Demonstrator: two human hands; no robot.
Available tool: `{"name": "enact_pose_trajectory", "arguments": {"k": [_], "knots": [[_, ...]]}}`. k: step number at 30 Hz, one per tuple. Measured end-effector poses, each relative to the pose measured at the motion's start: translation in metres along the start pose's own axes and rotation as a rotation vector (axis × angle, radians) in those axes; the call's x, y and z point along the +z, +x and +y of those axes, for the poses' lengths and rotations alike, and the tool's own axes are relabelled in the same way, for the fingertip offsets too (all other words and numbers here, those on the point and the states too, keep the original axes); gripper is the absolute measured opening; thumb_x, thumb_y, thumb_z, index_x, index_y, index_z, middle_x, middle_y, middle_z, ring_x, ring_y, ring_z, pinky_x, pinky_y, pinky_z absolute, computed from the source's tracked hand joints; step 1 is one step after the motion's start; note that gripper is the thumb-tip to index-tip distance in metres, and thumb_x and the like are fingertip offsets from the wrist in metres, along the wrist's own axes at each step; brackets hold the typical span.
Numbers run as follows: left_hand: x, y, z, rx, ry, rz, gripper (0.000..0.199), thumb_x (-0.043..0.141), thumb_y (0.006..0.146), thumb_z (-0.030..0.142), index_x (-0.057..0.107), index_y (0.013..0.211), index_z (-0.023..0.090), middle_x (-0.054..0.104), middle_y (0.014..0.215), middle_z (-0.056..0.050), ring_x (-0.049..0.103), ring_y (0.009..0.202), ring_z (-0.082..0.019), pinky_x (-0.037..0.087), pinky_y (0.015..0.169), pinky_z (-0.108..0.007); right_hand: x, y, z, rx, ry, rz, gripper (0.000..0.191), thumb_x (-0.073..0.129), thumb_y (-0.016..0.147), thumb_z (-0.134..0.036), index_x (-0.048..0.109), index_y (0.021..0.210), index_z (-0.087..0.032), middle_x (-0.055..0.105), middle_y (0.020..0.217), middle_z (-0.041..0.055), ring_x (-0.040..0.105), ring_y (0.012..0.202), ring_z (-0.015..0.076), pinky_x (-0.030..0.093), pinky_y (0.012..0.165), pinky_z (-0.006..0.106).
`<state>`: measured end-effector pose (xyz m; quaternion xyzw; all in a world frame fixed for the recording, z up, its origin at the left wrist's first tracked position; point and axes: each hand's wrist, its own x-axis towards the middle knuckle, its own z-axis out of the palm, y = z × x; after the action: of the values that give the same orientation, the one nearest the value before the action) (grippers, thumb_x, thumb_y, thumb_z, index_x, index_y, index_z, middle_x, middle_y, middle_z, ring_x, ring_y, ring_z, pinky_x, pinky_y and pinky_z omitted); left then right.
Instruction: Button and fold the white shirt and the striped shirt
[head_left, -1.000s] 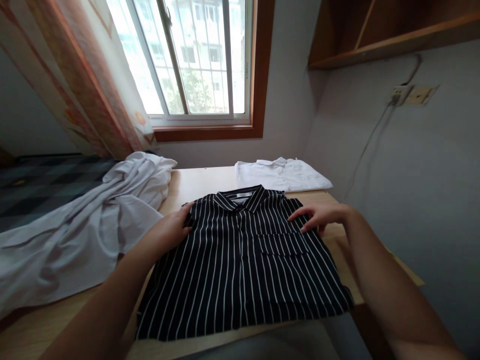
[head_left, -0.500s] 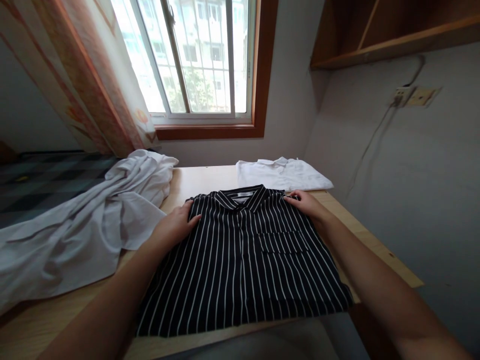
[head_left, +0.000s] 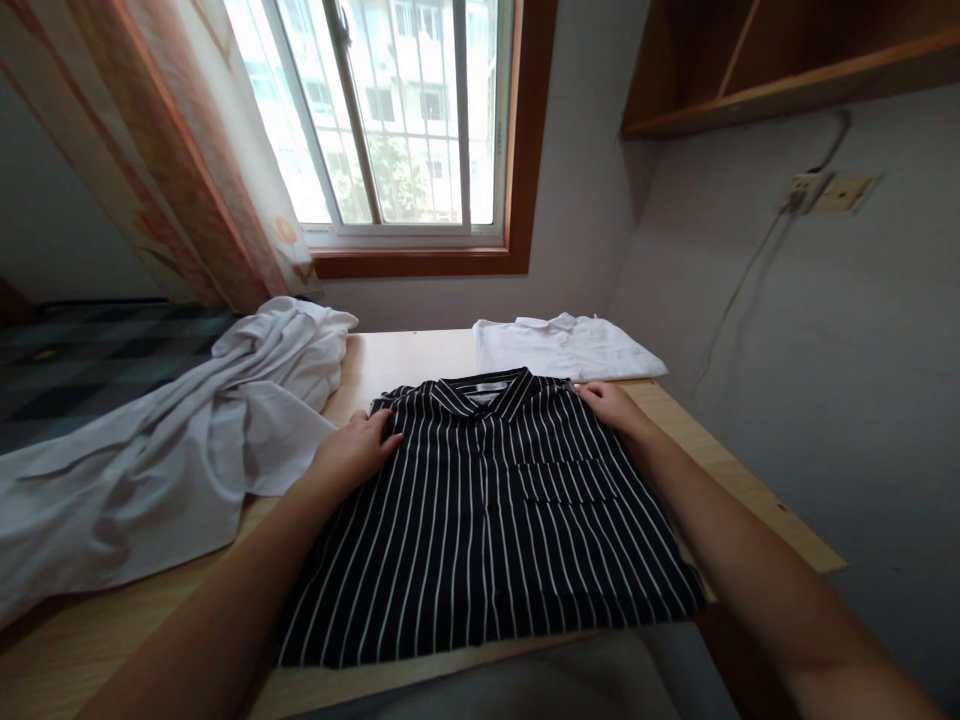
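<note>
A black button-up shirt with thin white stripes [head_left: 465,530] lies folded in a neat rectangle in front of me. Its collar is at the far end, and a chest pocket shows on the right half. My left hand [head_left: 356,448] holds the shirt's left edge near the shoulder, thumb on top and fingers bent at the edge. At the opposite shoulder, my right hand [head_left: 609,408] has its fingertips closed on the far right corner. The undersides of both hands are hidden.
A loose white garment [head_left: 172,480] is heaped on the left. Beyond the striped shirt, a folded white shirt [head_left: 566,348] lies on the wooden tabletop [head_left: 742,490]. A window [head_left: 397,120], a curtain [head_left: 172,150] and a wall shelf [head_left: 720,95] surround the table.
My left fingers have drawn in slightly and bent more at the shirt's edge. My right fingertips have shifted a little outward at the shoulder corner. The shirt is nearly unmoved.
</note>
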<state>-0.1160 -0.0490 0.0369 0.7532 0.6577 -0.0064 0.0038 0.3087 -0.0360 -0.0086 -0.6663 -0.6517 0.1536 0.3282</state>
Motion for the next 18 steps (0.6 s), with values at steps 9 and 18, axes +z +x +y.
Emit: {"name": "enact_pose_trajectory", "arguments": {"k": [9, 18], "knots": [[-0.005, -0.006, 0.006, -0.015, 0.099, 0.011, 0.052, 0.039, 0.095, 0.048, 0.057, 0.128, 0.013, 0.059, 0.126, -0.021, 0.063, 0.108, -0.032, 0.048, 0.09, -0.04, 0.005, -0.006, -0.013, 0.058, -0.208, 0.074, 0.036, 0.053, 0.089, -0.049, 0.074, 0.082, -0.021, 0.074, 0.087, 0.0052, 0.064, 0.082, 0.0208, 0.038, 0.065, 0.025], [0.003, 0.003, 0.024, 0.377, -0.04, 0.533, 0.04, 0.038, 0.096, 0.032, 0.058, 0.128, 0.017, 0.052, 0.141, -0.014, 0.048, 0.128, -0.029, 0.037, 0.109, -0.047, 0.007, -0.003, -0.01, -0.01, -0.299, 0.05, 0.029, 0.051, 0.092, -0.036, 0.073, 0.085, -0.018, 0.072, 0.096, 0.007, 0.064, 0.088, 0.0191, 0.041, 0.072, 0.024]]}}
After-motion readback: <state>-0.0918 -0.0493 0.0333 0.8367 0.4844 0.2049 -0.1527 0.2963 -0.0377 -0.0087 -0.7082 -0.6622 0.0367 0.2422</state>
